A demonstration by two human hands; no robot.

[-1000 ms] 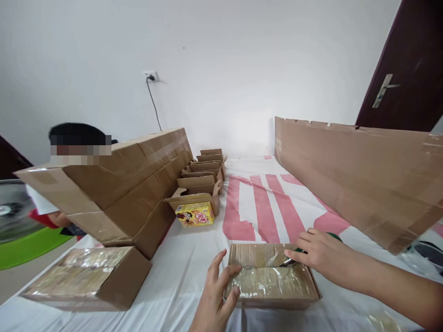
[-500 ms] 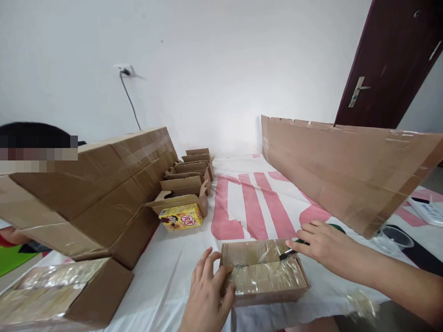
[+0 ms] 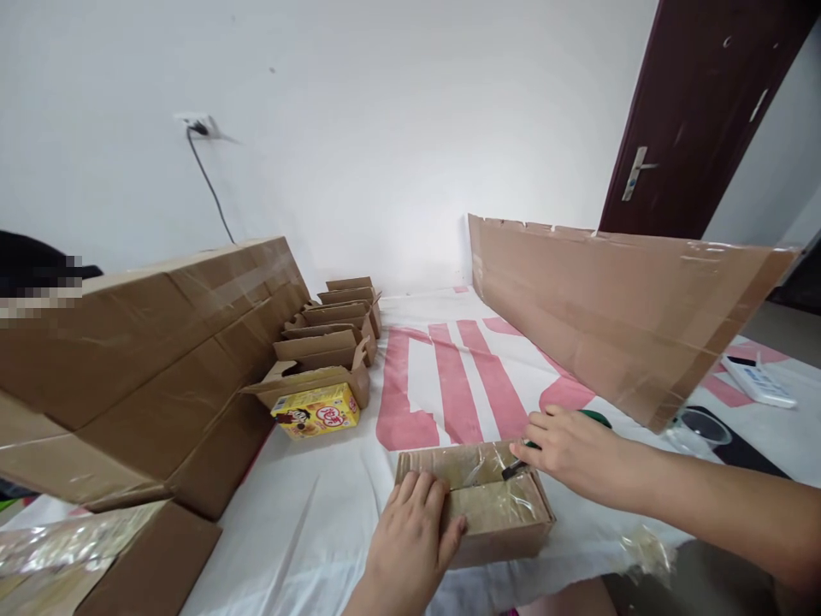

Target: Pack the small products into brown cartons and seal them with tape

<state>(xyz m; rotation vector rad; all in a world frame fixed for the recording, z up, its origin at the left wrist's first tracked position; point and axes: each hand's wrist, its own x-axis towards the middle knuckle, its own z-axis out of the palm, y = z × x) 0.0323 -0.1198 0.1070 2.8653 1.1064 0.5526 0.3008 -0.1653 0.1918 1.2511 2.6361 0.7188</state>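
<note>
A small taped cardboard box (image 3: 497, 513) lies in front of me, with clear tape over its top seam. My left hand (image 3: 410, 530) rests palm down on the box's left end, fingers stretched over the top and thumb apart. Above the right end, my right hand (image 3: 558, 449) grips a green-and-black tool (image 3: 513, 469) that looks like a box cutter. Its dark tip is at the taped seam, while the fingers cover most of the handle. Whether the tip is through the tape I cannot tell.
Large stacked cartons (image 3: 167, 359) line the left side, with another taped box (image 3: 154, 556) nearer me. Several open cartons (image 3: 321, 342) stand in a row behind a yellow packet box (image 3: 317, 411). At right are a cardboard panel (image 3: 616, 316), a tape roll (image 3: 705, 425) and crumpled tape (image 3: 647, 552).
My left hand has moved from the box's left edge onto its top, fingers flatter. The tool tip has shifted slightly along the right end of the seam. The view has turned a little right.
</note>
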